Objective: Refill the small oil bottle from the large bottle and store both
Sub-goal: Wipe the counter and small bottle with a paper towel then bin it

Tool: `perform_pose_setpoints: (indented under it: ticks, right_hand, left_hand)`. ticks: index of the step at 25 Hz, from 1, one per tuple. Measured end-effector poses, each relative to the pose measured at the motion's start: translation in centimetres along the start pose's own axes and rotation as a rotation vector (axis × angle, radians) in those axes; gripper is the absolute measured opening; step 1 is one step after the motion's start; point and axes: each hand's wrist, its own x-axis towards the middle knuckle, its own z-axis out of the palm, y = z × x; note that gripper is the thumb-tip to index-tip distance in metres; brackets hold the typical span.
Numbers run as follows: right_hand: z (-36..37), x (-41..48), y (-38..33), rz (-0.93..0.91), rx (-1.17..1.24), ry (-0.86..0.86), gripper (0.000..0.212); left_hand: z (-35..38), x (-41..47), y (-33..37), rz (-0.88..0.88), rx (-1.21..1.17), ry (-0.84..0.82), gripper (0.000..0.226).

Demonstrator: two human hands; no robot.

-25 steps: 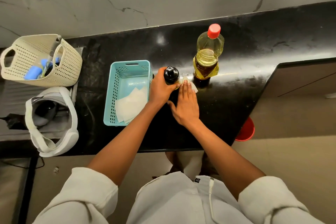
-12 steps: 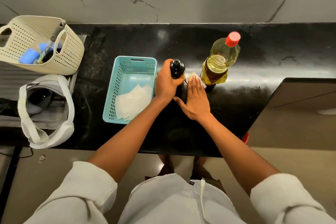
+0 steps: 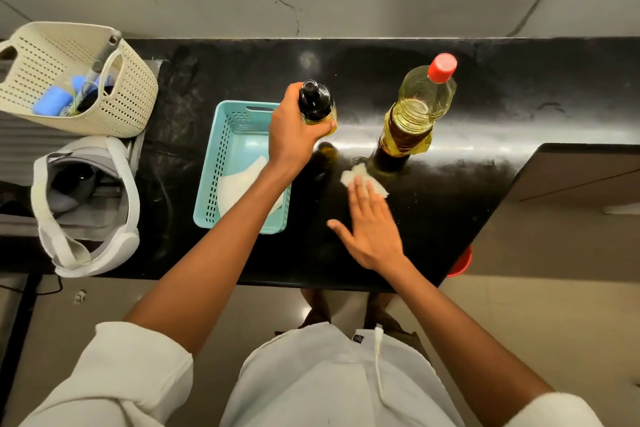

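Note:
My left hand [image 3: 294, 133] grips the small oil bottle [image 3: 317, 102], which has a black pump cap, and holds it lifted above the black counter [image 3: 485, 184]. The large oil bottle [image 3: 414, 116], yellow with a red cap, stands upright to the right. My right hand [image 3: 372, 229] lies flat with fingers spread, its fingertips pressing a crumpled white tissue [image 3: 360, 178] on the counter just in front of the large bottle.
A teal basket [image 3: 221, 163] holding white tissues sits left of my left arm. A cream perforated basket [image 3: 114, 104] with blue items stands at far left, with a grey-white headset [image 3: 86, 204] below it. A red object [image 3: 462, 263] peeks from under the counter edge.
My left hand has lifted the small bottle off the counter and to the left. My right hand has slid right with the tissue, away from the bottle's base.

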Motion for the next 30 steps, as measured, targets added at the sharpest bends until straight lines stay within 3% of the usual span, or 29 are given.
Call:
perform_pose_setpoints:
  ticks: [4,8,10,12,16,18,20,23,27,28,30]
  right_hand:
    - [-1.6,3.9,-0.6,0.209,0.078,0.075,0.104]
    - [-1.1,7.3,-5.9,0.008,0.087,-0.004,0.099]
    - [0.5,3.5,-5.8,-0.095,0.047,-0.064,0.092]
    - [1.0,-0.6,-2.8,-0.109,0.033,-0.017,0.090]
    - [-2.0,-1.0,5.5,0.286,0.053,0.134,0.096]
    - [-2.5,0.9,4.8,0.413,0.092,0.140,0.101]
    - [-1.4,2.5,0.5,0.324,0.097,0.114,0.103]
    - [0.2,2.6,-5.5,0.032,0.098,-0.011,0.098]
    - [1.9,-2.6,-4.1,-0.257,0.043,-0.091,0.091]
    - [1.7,-3.3,-1.8,-0.262,0.028,-0.064,0.091]
    - [-0.2,-2.6,3.4,-0.096,0.022,0.030,0.093]
  left_hand:
    - [-0.4,-1.0,-0.1,0.006,-0.004,-0.015,0.064]
    - [-1.3,-1.3,-0.1,0.031,0.006,0.010,0.065]
    - [-1.5,-1.5,0.2,0.039,0.001,0.000,0.063]
    - [-1.6,-1.8,0.3,0.037,-0.009,-0.008,0.061]
    - [-1.0,-2.7,-0.2,0.025,0.004,-0.035,0.063]
    - [-0.3,-3.0,-0.6,0.017,0.031,-0.063,0.064]
    - [0.4,-3.2,-0.8,0.003,0.053,-0.077,0.064]
    - [1.7,-3.1,-1.0,0.003,0.086,-0.098,0.062]
    - [3.1,-2.8,-1.2,0.021,0.106,-0.128,0.063]
    - [3.4,-2.8,-1.1,0.021,0.105,-0.133,0.063]
    - [4.0,-2.7,-1.2,0.018,0.096,-0.135,0.062]
